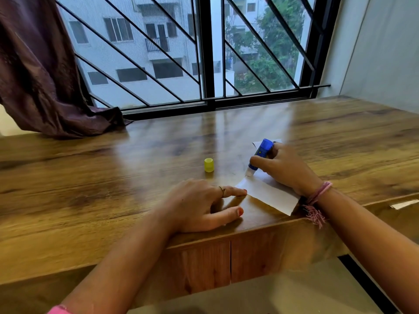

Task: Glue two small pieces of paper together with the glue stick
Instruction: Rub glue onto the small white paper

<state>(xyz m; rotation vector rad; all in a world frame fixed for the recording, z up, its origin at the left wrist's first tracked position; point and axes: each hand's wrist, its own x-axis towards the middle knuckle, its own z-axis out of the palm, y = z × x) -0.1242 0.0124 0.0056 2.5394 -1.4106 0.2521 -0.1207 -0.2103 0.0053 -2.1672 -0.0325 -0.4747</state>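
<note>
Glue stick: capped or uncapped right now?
Uncapped. The glue stick tip touches the paper; its yellow cap stands apart on the table.

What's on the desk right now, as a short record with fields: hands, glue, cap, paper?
left hand: flat on the desk, fingertips at the paper's edge
right hand: grips the glue stick
glue stick: uncapped, tilted, tip down on the paper
cap: yellow, upright, apart from both hands
paper: white, near the front edge
second paper: partly hidden behind the glue stick

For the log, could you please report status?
Right hand grips glue stick, tip on paper. Left hand steadies its edge. Yellow cap off, clear.
</note>
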